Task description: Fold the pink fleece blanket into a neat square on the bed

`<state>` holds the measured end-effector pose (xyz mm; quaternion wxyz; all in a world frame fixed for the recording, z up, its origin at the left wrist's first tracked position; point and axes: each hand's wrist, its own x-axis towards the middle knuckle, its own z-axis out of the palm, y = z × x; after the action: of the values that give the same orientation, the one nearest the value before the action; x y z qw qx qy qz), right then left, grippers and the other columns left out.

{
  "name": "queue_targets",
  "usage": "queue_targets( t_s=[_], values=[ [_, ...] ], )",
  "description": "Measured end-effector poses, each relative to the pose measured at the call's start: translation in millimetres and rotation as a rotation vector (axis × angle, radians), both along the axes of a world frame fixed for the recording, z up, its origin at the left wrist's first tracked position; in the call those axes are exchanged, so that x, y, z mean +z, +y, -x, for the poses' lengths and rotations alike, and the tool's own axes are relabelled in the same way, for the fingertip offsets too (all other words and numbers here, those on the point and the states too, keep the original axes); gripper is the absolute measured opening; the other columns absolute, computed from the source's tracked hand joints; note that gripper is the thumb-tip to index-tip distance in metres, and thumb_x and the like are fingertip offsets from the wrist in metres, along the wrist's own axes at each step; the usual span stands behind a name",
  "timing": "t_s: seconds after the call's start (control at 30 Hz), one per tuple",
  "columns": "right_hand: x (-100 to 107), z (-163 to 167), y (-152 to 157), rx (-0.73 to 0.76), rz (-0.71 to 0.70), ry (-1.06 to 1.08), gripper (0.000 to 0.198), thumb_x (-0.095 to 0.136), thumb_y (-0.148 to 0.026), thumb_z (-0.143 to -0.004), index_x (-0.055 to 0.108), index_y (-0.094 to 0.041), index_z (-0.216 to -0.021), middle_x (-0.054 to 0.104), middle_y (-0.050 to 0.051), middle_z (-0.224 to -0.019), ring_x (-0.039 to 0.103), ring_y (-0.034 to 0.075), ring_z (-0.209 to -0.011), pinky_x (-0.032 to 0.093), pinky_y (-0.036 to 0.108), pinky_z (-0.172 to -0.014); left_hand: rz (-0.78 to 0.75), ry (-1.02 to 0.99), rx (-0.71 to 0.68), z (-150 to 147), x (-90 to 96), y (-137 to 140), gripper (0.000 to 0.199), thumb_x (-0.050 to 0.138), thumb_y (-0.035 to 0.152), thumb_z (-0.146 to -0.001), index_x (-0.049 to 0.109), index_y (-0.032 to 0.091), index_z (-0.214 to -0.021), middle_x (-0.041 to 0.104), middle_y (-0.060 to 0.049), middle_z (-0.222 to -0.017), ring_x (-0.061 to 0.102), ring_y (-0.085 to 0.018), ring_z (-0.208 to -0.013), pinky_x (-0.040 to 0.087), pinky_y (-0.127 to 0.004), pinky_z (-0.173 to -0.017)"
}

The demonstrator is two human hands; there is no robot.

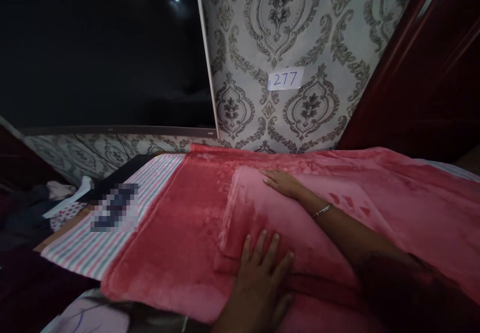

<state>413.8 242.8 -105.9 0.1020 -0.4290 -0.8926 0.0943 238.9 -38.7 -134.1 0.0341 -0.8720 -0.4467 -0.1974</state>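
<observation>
Blanket [210, 233], pink and plush, lies spread over the bed, with a folded section [285, 223] of it stacked on top near the middle. Off to the left, striped sheet [93, 248] shows bare beside it. Left hand [262, 278] is pressed flat on the near corner of the fold, fingers spread, pinning the layers so they sit square. Right hand [281, 182], bracelet [322, 211] at the wrist, lies flat on the far edge, palm down, smoothing. Neither hand grips anything. That folded section runs long from near-left to far-right, its near corner pointing toward the person.
</observation>
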Motion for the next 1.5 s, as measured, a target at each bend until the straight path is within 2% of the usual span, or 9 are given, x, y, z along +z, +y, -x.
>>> queue_targets(
  t_s=[0.2,0.4,0.57,0.63,0.93,1.07,1.27,1.4,1.5],
  values=[
    [-2,-4,4,0.017,-0.004,0.022,0.064,0.029,-0.053,-0.105,0.039,-0.022,-0.160,0.042,0.008,-0.162,0.039,0.027,-0.149,0.029,0.051,-0.122,0.014,-0.023,0.017,-3,3.5,-3,0.082,0.065,0.047,-0.091,0.028,0.032,-0.162,0.020,-0.004,-0.172,0.018,-0.034,-0.158,0.023,-0.065,-0.125],
    [16,11,-14,-0.018,-0.045,-0.025,0.064,0.030,-0.058,-0.104,0.039,-0.030,-0.161,0.033,0.009,-0.167,0.028,0.036,-0.154,0.025,0.065,-0.120,-0.116,-0.077,0.174,16,9.1,-6,0.067,0.062,0.030,-0.089,0.044,0.023,-0.154,0.042,-0.012,-0.162,0.034,-0.035,-0.152,0.021,-0.069,-0.123],
    [23,51,-72,0.437,-0.079,-0.038,0.060,0.028,-0.060,-0.105,0.036,-0.038,-0.160,0.026,0.004,-0.170,0.017,0.031,-0.158,0.015,0.063,-0.123,-0.206,-0.089,0.259,32,-3.8,-9,0.058,0.060,0.024,-0.087,0.055,0.023,-0.145,0.052,-0.013,-0.155,0.045,-0.036,-0.145,0.039,-0.065,-0.114],
    [23,64,-81,0.510,-0.053,-0.066,0.063,0.030,-0.063,-0.105,0.034,-0.037,-0.161,0.024,0.004,-0.170,0.014,0.031,-0.158,0.012,0.063,-0.124,-0.236,-0.095,0.278,33,-10.2,-9,0.058,0.060,0.024,-0.088,0.054,0.024,-0.146,0.055,-0.012,-0.153,0.048,-0.035,-0.142,0.042,-0.063,-0.112],
    [24,96,-8,0.212,0.033,-0.105,0.061,0.030,-0.057,-0.106,0.037,-0.030,-0.161,0.026,0.008,-0.170,0.020,0.033,-0.157,0.018,0.061,-0.124,-0.320,-0.094,0.254,33,-14.3,-7,0.056,0.058,0.023,-0.087,0.057,0.024,-0.143,0.058,-0.007,-0.151,0.049,-0.031,-0.141,0.039,-0.055,-0.114],
    [15,99,10,0.154,0.057,-0.001,0.059,0.025,-0.048,-0.109,0.038,-0.023,-0.161,0.035,0.010,-0.166,0.029,0.026,-0.154,0.022,0.051,-0.125,-0.327,-0.083,0.242,36,-18.3,-4,0.057,0.058,0.024,-0.087,0.056,0.024,-0.143,0.057,-0.008,-0.152,0.047,-0.031,-0.143,0.037,-0.054,-0.115],
    [13,99,12,0.137,0.074,0.075,0.061,0.025,-0.049,-0.108,0.034,-0.023,-0.162,0.034,0.009,-0.167,0.028,0.025,-0.155,0.023,0.049,-0.126,-0.340,-0.016,0.241,41,-18.0,-3,0.057,0.060,0.022,-0.088,0.055,0.024,-0.145,0.054,-0.007,-0.155,0.045,-0.029,-0.144,0.036,-0.048,-0.115],
    [29,93,3,0.100,0.032,0.081,0.062,0.032,-0.050,-0.107,0.029,-0.026,-0.164,0.023,0.009,-0.171,0.016,0.030,-0.158,0.017,0.056,-0.126,-0.335,-0.008,0.241,44,-12.1,-4,0.057,0.058,0.020,-0.089,0.055,0.023,-0.146,0.052,-0.007,-0.156,0.045,-0.029,-0.144,0.037,-0.049,-0.115],
    [43,67,-23,0.154,-0.016,0.101,0.063,0.038,-0.055,-0.106,0.034,-0.028,-0.163,0.018,0.009,-0.172,0.013,0.032,-0.158,0.015,0.058,-0.126,-0.330,-0.032,0.247,42,-6.0,-3,0.055,0.057,0.019,-0.090,0.055,0.022,-0.145,0.053,-0.009,-0.155,0.047,-0.029,-0.142,0.039,-0.049,-0.113]
  ],
)
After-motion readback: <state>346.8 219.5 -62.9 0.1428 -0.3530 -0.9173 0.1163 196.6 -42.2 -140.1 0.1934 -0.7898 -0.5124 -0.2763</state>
